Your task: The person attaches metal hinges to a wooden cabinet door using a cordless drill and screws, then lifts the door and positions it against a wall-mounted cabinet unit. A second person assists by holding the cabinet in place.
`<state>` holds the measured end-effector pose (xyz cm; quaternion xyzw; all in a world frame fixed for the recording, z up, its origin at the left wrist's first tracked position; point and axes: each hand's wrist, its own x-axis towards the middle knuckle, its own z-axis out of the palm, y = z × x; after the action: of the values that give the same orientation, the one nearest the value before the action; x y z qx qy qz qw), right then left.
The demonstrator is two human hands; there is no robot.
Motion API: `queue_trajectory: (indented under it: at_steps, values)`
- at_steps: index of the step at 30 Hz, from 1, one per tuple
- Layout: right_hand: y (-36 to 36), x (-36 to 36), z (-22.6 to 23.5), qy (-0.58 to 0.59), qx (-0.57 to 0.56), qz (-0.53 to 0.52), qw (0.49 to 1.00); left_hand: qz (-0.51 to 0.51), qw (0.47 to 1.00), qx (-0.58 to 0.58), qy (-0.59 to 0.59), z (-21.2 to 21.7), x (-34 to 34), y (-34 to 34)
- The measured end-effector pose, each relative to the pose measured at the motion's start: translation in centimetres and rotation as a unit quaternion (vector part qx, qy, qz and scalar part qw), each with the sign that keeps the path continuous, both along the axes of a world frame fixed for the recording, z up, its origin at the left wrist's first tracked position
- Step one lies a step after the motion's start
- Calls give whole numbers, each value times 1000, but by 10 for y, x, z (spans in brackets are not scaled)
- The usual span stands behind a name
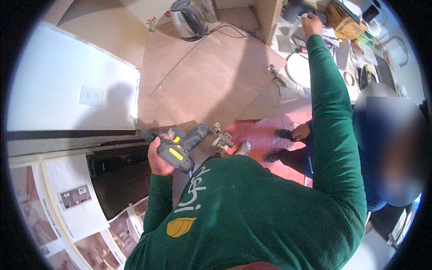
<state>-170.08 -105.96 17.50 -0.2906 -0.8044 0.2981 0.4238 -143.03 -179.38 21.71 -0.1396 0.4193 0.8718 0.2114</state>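
Note:
My left hand (159, 159) is wrapped round a black and grey cordless drill (177, 148) with yellow accents, held in front of my body at the left. Stretched far out to the upper right, my right hand (312, 26) is over a cluttered counter. Its fingers are curled at a whitish, thin piece like plastic or paper (298, 26); exactly what they grip is too small to tell. Metal cabinet hinges (221, 136) show at the near edge of a brown wooden board (202, 76). Another hinge (277, 75) lies toward its right side, near a white round thing (299, 70).
A steel kettle (188, 20) with a black cord stands at the back of the board. The counter holds a cardboard box (344, 22), a tape roll (349, 78) and small items. A co-worker (310, 148) is close on my right. A white wall (67, 81) borders the left.

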Motion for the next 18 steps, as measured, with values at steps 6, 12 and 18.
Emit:
queue_trajectory:
  at_steps: [6,12,18]
  values:
    - [-26,-30,-3,-43,-240,51,968,90,994,-56,3,6,38,-11]
    - [10,-24,-41,-98,-131,15,987,104,992,-71,-19,-4,60,-36]
    - [-227,59,-29,13,-106,328,939,114,983,-129,-59,-5,91,-65]
